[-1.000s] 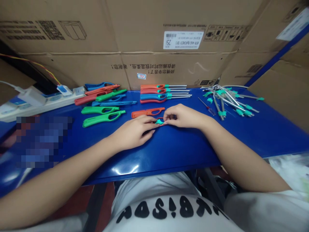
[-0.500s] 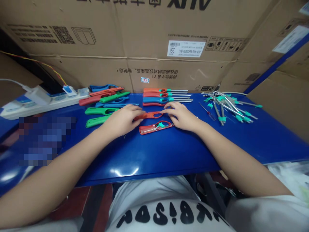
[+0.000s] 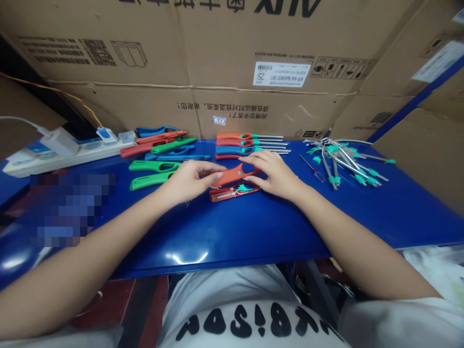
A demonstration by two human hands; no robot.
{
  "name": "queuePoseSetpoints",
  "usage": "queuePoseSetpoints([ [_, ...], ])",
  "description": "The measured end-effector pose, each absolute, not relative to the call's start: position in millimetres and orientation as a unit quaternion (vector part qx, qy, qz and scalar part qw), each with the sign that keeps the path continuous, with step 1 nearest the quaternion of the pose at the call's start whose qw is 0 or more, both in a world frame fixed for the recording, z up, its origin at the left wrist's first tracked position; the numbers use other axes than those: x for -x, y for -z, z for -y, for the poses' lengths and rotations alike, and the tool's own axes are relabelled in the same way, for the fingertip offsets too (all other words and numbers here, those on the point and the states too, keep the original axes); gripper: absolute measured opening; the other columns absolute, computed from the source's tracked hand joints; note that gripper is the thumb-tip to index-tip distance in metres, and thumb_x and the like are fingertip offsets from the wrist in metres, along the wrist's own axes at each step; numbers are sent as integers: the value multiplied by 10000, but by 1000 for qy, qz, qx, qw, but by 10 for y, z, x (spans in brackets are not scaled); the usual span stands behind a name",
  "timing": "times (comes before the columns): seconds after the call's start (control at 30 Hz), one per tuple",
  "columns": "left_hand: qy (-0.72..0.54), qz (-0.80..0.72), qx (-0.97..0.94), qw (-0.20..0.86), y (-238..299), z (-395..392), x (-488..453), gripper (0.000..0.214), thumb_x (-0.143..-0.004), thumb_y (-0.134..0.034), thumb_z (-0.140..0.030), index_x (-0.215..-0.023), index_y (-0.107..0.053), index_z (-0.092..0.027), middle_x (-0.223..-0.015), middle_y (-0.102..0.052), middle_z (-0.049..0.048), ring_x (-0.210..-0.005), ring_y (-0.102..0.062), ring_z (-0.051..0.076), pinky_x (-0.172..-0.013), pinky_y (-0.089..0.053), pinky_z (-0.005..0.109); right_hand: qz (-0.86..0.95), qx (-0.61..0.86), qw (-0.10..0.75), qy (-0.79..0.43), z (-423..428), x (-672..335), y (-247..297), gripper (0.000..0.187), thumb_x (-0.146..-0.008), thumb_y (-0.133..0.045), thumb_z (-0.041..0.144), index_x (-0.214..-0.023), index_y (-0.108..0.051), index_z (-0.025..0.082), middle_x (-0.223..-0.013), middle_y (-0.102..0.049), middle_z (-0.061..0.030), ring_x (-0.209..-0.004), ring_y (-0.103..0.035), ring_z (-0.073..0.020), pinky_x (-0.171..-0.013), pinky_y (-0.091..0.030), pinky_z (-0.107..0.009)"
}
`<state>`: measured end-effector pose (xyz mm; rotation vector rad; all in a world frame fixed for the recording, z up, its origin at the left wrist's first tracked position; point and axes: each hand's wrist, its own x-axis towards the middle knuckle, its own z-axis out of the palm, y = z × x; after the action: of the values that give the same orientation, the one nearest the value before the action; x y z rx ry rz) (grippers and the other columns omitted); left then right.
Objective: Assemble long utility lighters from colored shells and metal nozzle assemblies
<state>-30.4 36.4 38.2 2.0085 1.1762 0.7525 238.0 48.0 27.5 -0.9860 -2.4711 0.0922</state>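
Between my two hands is an orange lighter handle shell (image 3: pixel 232 176), raised just above the table. My left hand (image 3: pixel 192 180) pinches its left end between thumb and fingers. My right hand (image 3: pixel 271 173) grips its right end near the finger hole. Just below it, a red handle half (image 3: pixel 221 195) lies with its hollow side up, holding a metal part, white wire and a teal trigger piece; its right end is partly hidden by my right hand. Behind my hands lie several lighters with metal tubes (image 3: pixel 250 137), their handles orange, red and blue.
Green, blue and red handle shells (image 3: pixel 154 166) lie to the left. At right sits a heap of metal tubes with teal triggers (image 3: pixel 344 162), beside a small screwdriver (image 3: pixel 312 169). A power strip (image 3: pixel 90 151) is at back left, and a cardboard box wall (image 3: pixel 217 63) stands behind the blue table (image 3: pixel 232 237).
The orange shell has come up off the table and toward me, its face tilted more to view. Both hands moved with it, now over the red half's upper edge.
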Motion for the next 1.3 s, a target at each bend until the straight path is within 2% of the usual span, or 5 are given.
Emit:
queuePoseSetpoints([
  [0.1, -287, -457, -744, 395, -419, -337, 291, 573, -862, -658, -572, -1208, -743, -123, -1091, -791, 119, -960, -740, 276, -848, -606, 396, 911, 330, 243, -43, -492, -2412, -307, 401, -965, -637, 384, -1330, -636, 218, -1278, -663, -141, -1199, -583, -305, -1054, -415, -481],
  [0.23, -275, -410, -828, 267, -474, -284, 289, 422, -876, -668, -507, -1087, -786, -161, -1105, -778, 107, -980, -723, 258, -853, -581, 365, 927, 298, 212, -80, -503, -2456, -321, 345, -969, -627, 361, -1276, -661, 207, -1250, -667, -143, -1165, -596, -293, -1009, -446, -454],
  [0.37, -202, -360, -892, 182, -496, -247, 296, 355, -877, -687, -423, -1127, -769, -184, -1099, -771, 85, -953, -718, 238, -831, -560, 340, 933, 300, 171, -102, -478, -2453, -338, 319, -981, -602, 378, -1232, -679, 195, -1229, -674, -144, -1148, -601, -295, -988, -453, -445],
  [0.67, -137, -368, -909, 140, -472, -211, 271, 262, -891, -669, -333, -1085, -774, -191, -1040, -772, 75, -920, -718, 236, -813, -539, 326, 940, 291, 122, -127, -463, -2424, -328, 324, -986, -598, 387, -1228, -664, 182, -1233, -670, -138, -1105, -608, -283, -978, -439, -434],
  [1.3, -80, -406, -904, 108, -495, -154, 249, 223, -875, -678, -305, -1041, -768, -185, -998, -749, 58, -881, -697, 223, -713, -478, 291, 943, 281, 123, -127, -470, -2416, -286, 316, -973, -622, 361, -1228, -660, 178, -1224, -671, -138, -1112, -618, -280, -969, -452, -426],
])
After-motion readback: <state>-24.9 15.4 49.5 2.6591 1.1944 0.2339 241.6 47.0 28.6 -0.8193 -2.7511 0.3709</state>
